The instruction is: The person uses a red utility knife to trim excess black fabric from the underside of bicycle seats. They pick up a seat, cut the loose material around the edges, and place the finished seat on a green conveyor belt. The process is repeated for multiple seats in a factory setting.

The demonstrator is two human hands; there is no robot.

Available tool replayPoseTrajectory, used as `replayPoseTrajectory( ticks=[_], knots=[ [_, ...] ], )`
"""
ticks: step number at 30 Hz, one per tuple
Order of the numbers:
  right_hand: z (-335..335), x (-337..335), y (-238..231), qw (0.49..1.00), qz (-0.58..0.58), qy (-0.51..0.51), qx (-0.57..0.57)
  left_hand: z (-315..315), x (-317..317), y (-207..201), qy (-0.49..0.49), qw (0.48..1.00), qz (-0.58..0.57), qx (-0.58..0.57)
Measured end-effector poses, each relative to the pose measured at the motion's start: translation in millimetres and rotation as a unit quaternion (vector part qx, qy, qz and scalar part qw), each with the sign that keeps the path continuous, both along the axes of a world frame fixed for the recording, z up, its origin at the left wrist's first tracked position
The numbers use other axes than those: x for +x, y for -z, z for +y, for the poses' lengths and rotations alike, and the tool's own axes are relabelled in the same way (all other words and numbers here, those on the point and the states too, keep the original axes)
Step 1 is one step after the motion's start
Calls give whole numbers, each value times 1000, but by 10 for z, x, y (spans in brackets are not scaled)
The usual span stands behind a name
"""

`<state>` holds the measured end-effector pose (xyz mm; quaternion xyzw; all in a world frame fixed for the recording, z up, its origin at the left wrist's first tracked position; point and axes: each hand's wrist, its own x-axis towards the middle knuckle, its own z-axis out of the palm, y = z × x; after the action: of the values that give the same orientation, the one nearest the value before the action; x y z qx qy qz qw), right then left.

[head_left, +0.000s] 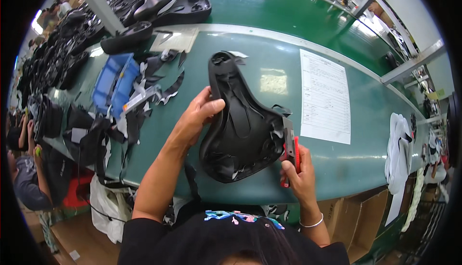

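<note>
A black bicycle saddle [239, 120] is held underside up above the green table, its narrow nose pointing away from me. My left hand [199, 113] grips its left edge near the nose, the thumb lying over the rim. In my right hand [301, 171] is a red-handled utility knife [290, 154], its grey metal front end against the saddle's wide rear right edge. A thin black strip [281, 108] curls up from the rim just beyond the knife. Whether the blade is cutting into the material cannot be made out.
A blue bin [114, 84] and black scraps [161, 80] lie to the left. Many saddles [62, 48] are piled at far left. A printed sheet [326, 99] lies right of the saddle, white gloves [398, 149] at the right edge. A cardboard box [353, 217] stands below.
</note>
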<state>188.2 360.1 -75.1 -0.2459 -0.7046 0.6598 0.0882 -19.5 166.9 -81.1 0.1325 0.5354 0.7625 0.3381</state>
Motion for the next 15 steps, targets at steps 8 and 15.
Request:
replayPoseTrajectory(
  ticks=[8, 15],
  knots=[
    [239, -500, -275, 775, 198, -283, 529, -391, -176, -275, -40, 969, 52, -238],
    [167, -478, -317, 701, 22, -385, 600, -390, -299, -181, 13, 968, 78, -239]
  ],
)
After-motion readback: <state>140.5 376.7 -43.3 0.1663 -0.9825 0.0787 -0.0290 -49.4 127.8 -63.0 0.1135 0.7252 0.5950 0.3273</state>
